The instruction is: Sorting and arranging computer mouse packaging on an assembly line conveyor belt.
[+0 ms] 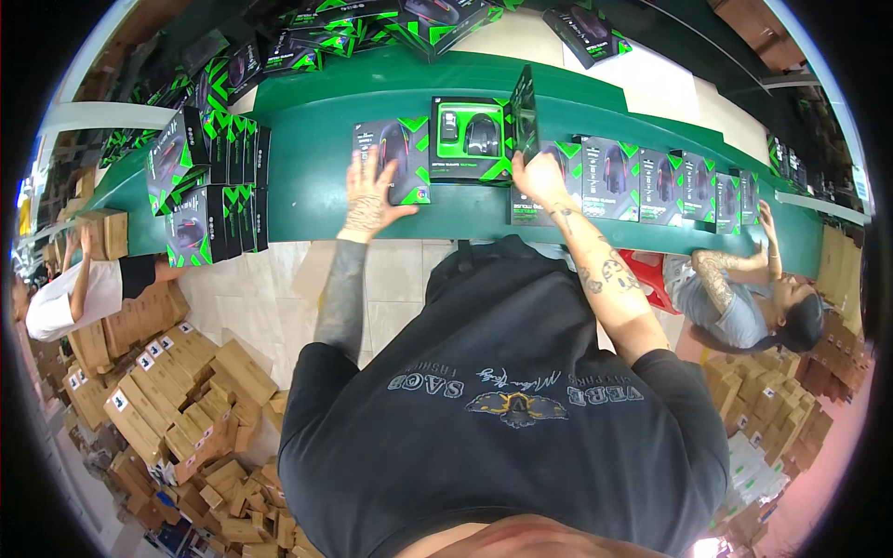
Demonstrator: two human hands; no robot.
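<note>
- The open mouse box [456,171] is sitting on the green table [312,206] before me, showing a dark computer mouse [483,137] in its green-edged insert.
- My right hand [542,177] is gripping the near corner of the front flap [526,116], which is standing up along the open box's right side.
- My left hand [372,191] is lying with fingers apart over a closed mouse box [415,167], just left of the open box; I cannot tell whether it is pressing.
- I am judging the flap's fold most at risk: a hard sideways pull could crease it or skew the box.
- My right forearm could catch the box row [609,177] right of the open box.
- Pale lettering is running beside the printed mice, mostly too small for reading.
- My black T-shirt [512,316], nearer me than the open box, is bearing lettering and a winged emblem.
</note>
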